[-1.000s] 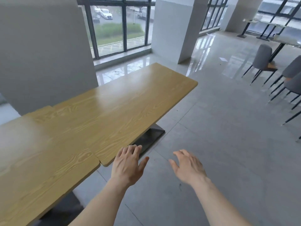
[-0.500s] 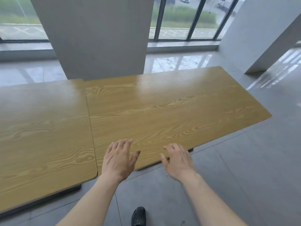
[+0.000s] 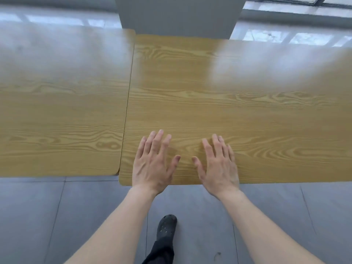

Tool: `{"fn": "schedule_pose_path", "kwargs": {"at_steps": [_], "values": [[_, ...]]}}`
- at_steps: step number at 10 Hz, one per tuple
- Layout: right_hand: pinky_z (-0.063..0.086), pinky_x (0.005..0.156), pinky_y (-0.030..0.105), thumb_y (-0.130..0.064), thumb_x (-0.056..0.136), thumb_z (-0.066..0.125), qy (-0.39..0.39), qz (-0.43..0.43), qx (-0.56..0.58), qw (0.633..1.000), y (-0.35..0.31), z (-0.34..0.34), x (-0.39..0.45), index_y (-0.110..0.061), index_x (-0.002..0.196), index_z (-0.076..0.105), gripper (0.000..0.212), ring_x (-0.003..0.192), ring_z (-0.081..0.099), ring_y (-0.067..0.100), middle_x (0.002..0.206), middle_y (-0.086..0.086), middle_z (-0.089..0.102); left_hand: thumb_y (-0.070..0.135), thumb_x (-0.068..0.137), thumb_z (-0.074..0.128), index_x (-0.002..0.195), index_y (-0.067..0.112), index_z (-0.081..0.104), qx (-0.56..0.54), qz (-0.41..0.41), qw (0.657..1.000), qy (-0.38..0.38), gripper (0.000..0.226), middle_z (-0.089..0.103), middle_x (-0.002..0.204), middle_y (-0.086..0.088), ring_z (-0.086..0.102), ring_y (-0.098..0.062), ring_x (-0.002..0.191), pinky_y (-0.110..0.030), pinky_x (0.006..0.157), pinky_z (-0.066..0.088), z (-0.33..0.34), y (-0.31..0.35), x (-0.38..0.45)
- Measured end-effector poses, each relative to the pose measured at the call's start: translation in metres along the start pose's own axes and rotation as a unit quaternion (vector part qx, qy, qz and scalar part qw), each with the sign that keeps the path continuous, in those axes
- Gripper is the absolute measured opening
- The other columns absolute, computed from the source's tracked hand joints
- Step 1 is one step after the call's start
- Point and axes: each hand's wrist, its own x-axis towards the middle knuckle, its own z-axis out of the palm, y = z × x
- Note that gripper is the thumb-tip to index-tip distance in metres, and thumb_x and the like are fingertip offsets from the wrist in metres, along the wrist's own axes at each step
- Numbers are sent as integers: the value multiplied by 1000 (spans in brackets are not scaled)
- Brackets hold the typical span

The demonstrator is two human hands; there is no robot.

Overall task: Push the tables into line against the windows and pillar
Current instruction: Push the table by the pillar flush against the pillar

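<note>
Two desks sit side by side before you, the left desk (image 3: 62, 103) touching the right desk (image 3: 238, 103). The pillar (image 3: 177, 16) stands behind their seam. Your shoe (image 3: 166, 226) is on the floor (image 3: 285, 216) below.

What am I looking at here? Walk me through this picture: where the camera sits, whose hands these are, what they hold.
No machine here: a person works with two bare hands, and the single camera sits on their head, looking forward and down. So the arms reach into the picture from the bottom.

The left hand and right hand are open and spread, palms down over the near edge of the right-hand table. Neither has a grip on anything; whether they press on the wood I cannot tell.

A second wooden table, the left-hand table, butts against the first. Its near edge sits slightly further from the person, so the two are not quite in line. Nothing lies on either top.

Behind them stands a grey pillar, with windows at the top right. Below, a dark shoe stands on the grey tiled floor.
</note>
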Motion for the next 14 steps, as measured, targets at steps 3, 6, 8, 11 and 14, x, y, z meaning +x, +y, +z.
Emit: {"fn": "schedule_pose_path", "kwargs": {"at_steps": [3,6,8,11,14], "values": [[19,122,53,-55,96,41,127,-21,13,992,8,29,6,-14,147,46,66,150,29,35,157,17,39,60,99,37,154,25,39,12,-19,998,60,65,33,164,1,19,-21,156,-44,128,11,26,-3,-2],[20,121,54,-54,95,43,148,-26,3,989,6,30,14,-11,145,48,66,149,29,37,156,20,40,59,99,41,153,27,42,9,-22,997,69,63,36,163,3,20,-19,156,-45,126,16,25,-6,6],[18,122,54,-55,95,41,153,-19,1,988,6,33,26,-12,145,48,66,149,28,37,156,20,40,60,99,41,152,28,42,16,-14,997,74,63,36,163,3,20,-19,156,-45,127,15,26,-11,19],[19,121,55,-54,95,42,152,-10,-3,988,5,32,36,-12,145,48,66,149,28,38,156,20,40,62,98,39,152,28,41,10,-4,997,73,63,35,163,3,20,-19,155,-45,127,15,27,-15,33],[18,122,54,-54,95,42,144,-3,-8,990,4,31,39,-13,146,46,65,150,27,35,157,17,39,63,98,38,152,29,41,-3,-4,998,70,64,35,163,3,19,-19,155,-43,127,12,27,-16,38]]}}
